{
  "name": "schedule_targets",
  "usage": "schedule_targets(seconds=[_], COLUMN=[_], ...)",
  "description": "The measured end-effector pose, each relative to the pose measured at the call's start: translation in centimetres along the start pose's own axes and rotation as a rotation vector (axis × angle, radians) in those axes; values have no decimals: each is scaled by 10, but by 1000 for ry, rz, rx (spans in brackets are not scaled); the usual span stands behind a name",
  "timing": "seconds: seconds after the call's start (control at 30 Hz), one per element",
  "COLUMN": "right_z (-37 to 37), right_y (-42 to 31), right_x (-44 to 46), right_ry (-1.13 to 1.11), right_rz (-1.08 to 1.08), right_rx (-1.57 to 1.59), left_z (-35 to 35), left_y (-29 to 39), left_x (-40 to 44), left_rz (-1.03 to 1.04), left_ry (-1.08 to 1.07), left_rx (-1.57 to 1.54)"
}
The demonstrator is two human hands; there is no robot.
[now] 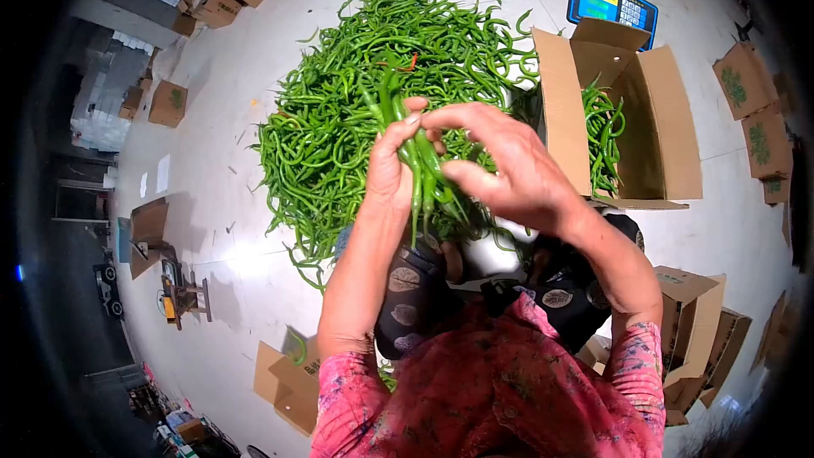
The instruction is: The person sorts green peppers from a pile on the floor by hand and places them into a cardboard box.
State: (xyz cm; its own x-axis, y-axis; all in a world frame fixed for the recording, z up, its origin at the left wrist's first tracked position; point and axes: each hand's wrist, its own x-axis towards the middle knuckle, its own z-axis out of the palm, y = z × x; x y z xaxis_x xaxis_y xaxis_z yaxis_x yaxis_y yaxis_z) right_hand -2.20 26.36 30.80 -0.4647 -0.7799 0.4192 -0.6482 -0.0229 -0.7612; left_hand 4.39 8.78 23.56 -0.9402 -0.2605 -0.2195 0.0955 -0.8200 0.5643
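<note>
A bunch of long green peppers (424, 171) is in my left hand (392, 157), whose fingers are wrapped round it. My right hand (509, 161) is at the right side of the bunch, thumb and fingers apart, with the fingertips beside my left thumb; whether it touches the peppers is hard to tell. Beneath and beyond both hands a large heap of green peppers (331, 93) lies on the floor, with a red one (410, 63) among them. To the right stands an open cardboard box (564, 119) with green peppers inside.
A blue scale with a keypad (612, 7) stands behind the open box. More cardboard boxes are at the lower right (687, 322), far right (742, 80) and lower left (288, 386). A small wooden stool-like object (182, 293) stands at the left.
</note>
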Motion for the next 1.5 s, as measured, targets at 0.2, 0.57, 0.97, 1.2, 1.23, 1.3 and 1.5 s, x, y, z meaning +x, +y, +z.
schedule_targets(seconds=[0.2,0.57,0.97,1.2,1.23,1.3,1.5], right_z=[30,1,21,28,31,38,20], right_y=[45,76,77,87,85,77,94], right_x=[-33,-41,-43,-41,-42,-44,-40], right_ry=[-159,128,63,178,206,241,219], right_rz=[242,462,581,525,494,406,549], right_rx=[15,897,862,914,786,485,1183], left_z=[-4,-23,14,10,16,22,31], left_y=[-4,-9,-39,-39,-42,-47,-35], left_x=[8,19,14,15,13,9,2], left_rz=[6,-71,-213,-163,-164,-165,-159], left_ry=[-91,-177,-167,-192,-174,-139,-214], left_rx=[-39,78,205,212,199,170,384])
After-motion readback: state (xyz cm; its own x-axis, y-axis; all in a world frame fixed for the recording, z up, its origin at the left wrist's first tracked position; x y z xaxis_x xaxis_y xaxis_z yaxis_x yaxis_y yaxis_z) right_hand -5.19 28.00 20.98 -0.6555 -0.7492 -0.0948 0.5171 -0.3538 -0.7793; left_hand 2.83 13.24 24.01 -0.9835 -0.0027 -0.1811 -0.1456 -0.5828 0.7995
